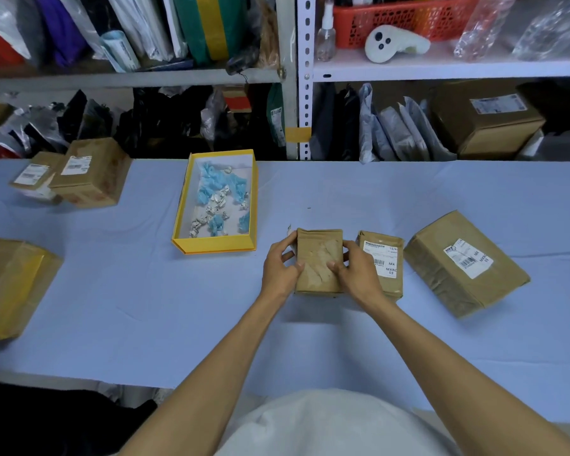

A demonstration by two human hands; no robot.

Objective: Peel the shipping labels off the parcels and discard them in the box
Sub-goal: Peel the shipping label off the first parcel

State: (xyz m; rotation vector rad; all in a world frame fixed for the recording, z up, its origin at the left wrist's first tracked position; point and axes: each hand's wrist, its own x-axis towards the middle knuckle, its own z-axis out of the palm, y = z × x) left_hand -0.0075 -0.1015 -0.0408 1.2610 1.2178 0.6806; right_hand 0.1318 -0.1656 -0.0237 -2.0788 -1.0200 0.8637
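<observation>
Your left hand (279, 269) and right hand (357, 273) curl their fingers (298, 266) round a seemingly stripped parcel (320, 255); the box (181, 205) holds crumpled labels (218, 201), and four labelled parcels (383, 258) remain.

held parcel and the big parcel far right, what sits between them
A smaller brown parcel, its white label still on, lies between the held parcel and the big parcel, partly behind the right hand, as the head view shows.

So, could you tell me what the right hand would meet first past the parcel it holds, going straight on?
Probably the yellow box, at the wall nearest it; the right hand points up-left across the held parcel, though depth is unclear.
</observation>
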